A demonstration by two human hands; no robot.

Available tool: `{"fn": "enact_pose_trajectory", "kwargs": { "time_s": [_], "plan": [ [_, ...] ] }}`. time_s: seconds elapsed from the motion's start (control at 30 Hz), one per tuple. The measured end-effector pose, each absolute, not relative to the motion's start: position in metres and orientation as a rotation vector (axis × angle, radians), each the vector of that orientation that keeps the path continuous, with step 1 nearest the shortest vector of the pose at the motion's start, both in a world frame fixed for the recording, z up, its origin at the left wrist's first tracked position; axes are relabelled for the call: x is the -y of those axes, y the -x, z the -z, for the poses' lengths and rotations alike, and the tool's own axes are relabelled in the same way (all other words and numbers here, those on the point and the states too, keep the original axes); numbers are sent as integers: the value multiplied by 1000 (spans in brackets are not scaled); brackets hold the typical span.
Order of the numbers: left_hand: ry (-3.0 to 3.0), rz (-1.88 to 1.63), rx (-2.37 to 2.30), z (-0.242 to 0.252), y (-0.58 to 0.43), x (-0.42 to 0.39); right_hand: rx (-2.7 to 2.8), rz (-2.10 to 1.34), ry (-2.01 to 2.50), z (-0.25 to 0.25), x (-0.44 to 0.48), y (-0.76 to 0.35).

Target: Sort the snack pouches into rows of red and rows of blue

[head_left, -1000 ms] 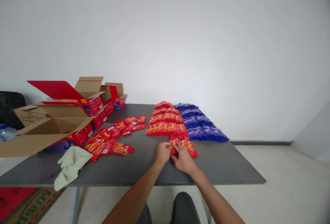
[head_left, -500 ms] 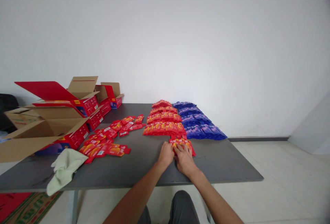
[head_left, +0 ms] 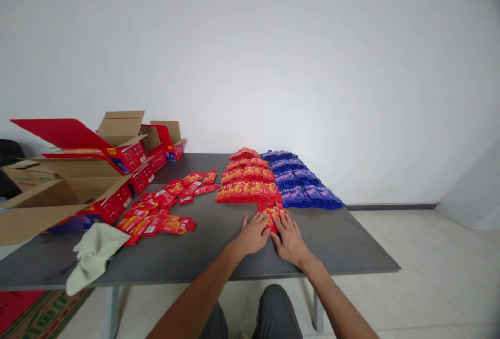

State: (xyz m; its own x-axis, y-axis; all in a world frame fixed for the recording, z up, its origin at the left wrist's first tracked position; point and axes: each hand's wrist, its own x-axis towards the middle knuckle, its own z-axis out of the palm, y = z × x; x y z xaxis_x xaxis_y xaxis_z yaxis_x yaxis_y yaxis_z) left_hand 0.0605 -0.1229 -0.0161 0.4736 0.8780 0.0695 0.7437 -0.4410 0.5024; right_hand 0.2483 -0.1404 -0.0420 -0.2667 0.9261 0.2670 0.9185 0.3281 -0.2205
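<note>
My left hand lies spread with its fingertips on the left side of a small group of red packets near the table's front edge. From the right, my right hand rests on the same packets, fingers apart. Both hands partly cover them. Just behind sit overlapping rows of red packets, and beside these on the right are rows of blue packets. A loose pile of red packets is scattered to the left.
Open red cardboard boxes with raised flaps crowd the left end of the grey table. A pale green cloth hangs over the front left edge. Behind the table stands a white wall.
Both hands have opened out and flattened on the red packets, and my left hand's fingers now reach over them. The view has shifted slightly.
</note>
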Motion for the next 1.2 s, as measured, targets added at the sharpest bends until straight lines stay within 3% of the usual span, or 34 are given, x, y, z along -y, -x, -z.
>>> {"fn": "enact_pose_trajectory", "kwargs": {
  "time_s": [0.7, 1.2],
  "plan": [
    [-2430, -425, -1386, 24, -63, 119, 2188, -19, 1678, 36, 138, -245],
    [-2360, -464, -1865, 24, 52, 128, 2218, -98, 1328, 24, 122, -113]
  ]
}}
